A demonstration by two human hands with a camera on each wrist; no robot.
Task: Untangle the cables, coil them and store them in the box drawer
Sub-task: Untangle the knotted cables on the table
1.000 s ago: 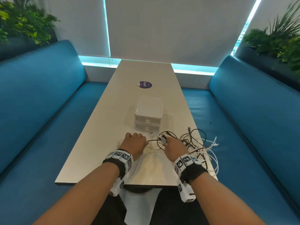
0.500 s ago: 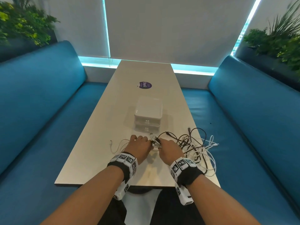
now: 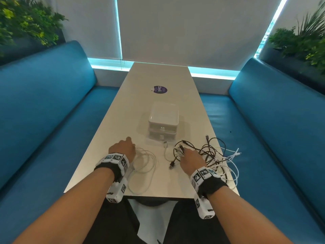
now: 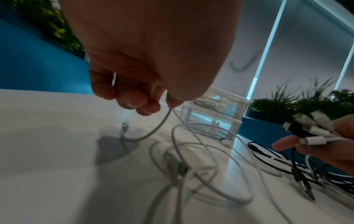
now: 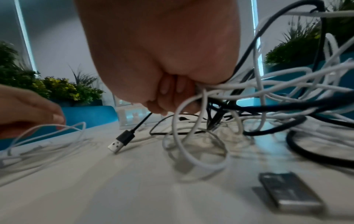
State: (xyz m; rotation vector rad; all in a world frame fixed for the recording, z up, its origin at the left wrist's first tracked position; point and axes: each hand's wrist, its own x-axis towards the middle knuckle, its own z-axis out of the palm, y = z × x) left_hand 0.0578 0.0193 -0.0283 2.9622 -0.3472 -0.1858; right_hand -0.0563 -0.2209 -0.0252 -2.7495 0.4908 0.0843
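Fingers [image 4: 134,101] of L hand [image 3: 123,148] pinch white cable [image 3: 146,162]; R hand [image 3: 191,157] grips plug bundle of cable tangle [image 3: 214,155] nr table [image 3: 105,155] R edge. Drawer box [image 3: 163,120] stands centre, beyond. Blue benches [image 3: 44,103] flank both sides; blinds [image 3: 184,29] at far end.

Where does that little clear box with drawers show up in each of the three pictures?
Head view: the drawer box stands mid-table, beyond both hands.
Left wrist view: the box is centre-right, just past the left hand.
Right wrist view: a small part shows left of centre, behind the right hand.
Shared landmark: the white table.
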